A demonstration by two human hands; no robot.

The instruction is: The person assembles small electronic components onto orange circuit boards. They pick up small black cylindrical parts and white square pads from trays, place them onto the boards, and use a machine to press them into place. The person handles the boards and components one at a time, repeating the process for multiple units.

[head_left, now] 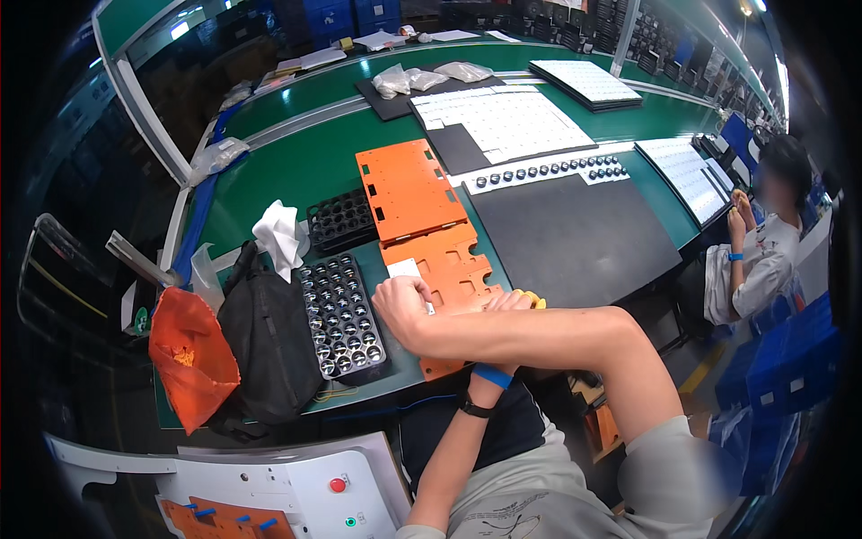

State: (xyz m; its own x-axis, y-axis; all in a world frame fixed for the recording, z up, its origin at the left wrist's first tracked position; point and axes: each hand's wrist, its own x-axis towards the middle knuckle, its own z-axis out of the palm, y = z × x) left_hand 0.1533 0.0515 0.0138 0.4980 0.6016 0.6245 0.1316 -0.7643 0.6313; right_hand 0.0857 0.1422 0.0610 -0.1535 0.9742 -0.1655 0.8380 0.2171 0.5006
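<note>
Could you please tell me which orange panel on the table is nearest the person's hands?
It is the nearer orange panel, notched along its right edge; the farther orange panel lies beyond it.

The fixture (pixel 422 211) lies before me at frame centre on the desk (pixel 256 184); the parts tray (pixel 359 370) sits left of it, the mat (pixel 579 242) right, the backpack (pixel 269 337) lower left.

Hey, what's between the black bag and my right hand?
The head view shows a black tray of shiny parts, then bare green table before your right hand.
</note>
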